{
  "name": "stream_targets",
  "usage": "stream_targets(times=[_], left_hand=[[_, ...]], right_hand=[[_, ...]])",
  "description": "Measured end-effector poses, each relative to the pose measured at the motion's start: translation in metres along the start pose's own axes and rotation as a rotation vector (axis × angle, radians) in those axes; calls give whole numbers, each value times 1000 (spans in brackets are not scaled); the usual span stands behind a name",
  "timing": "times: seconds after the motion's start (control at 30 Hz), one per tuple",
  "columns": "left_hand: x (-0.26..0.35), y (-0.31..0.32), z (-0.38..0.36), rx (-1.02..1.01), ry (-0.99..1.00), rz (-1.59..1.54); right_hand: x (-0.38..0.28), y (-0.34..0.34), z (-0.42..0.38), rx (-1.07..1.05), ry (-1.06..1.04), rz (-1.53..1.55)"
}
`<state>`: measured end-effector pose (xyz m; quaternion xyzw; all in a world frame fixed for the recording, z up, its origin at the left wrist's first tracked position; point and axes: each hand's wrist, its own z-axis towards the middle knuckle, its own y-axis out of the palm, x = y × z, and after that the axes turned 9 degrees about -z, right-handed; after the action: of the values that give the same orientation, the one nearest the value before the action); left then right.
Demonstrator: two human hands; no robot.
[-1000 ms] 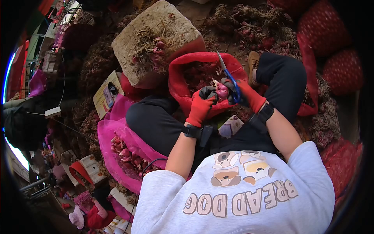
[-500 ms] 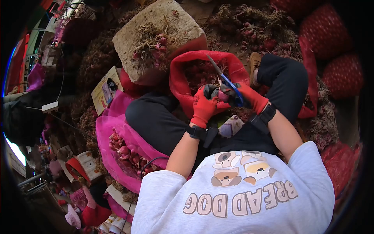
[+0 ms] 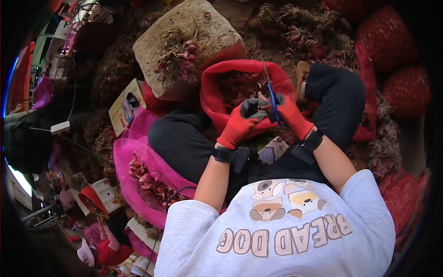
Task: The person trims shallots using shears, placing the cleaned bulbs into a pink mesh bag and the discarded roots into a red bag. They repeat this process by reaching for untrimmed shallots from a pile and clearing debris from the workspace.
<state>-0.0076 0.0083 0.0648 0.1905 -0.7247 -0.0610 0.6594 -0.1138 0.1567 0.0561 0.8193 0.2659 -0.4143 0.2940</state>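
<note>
My right hand (image 3: 291, 114), in a red and dark grey glove, grips a pair of scissors (image 3: 271, 94) with blue handles, their blades pointing up over a red mesh sack (image 3: 213, 99). My left hand (image 3: 241, 121), gloved the same way, is closed right beside it, fingers pinched around a shallot (image 3: 261, 96). Only its pale stem end shows; the fingers hide the rest. Both hands are above the near rim of the sack, which holds reddish shallots or their trimmings between my legs.
A pink mesh bag (image 3: 127, 177) with shallots lies at my left. A stone-like block (image 3: 152, 46) bears a bunch of dried-leaf shallots (image 3: 177, 55). A phone (image 3: 126, 109) rests on a yellowish box. Filled red sacks (image 3: 385, 37) stand at right. Another person (image 3: 110, 247) sits lower left.
The scissors have turned more upright, and my right hand has tilted with them. My left hand has shifted slightly left. The shallot bulb that showed between my hands is now mostly hidden.
</note>
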Motion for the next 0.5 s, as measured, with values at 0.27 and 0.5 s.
stream_targets(times=[0.27, 0.5], left_hand=[[-6, -7, -7, -32, -149, 335], [-21, -1, -14, 112, -212, 504]], right_hand=[[4, -8, 0, -65, 127, -167], [18, -5, 6, -90, 5, -242]])
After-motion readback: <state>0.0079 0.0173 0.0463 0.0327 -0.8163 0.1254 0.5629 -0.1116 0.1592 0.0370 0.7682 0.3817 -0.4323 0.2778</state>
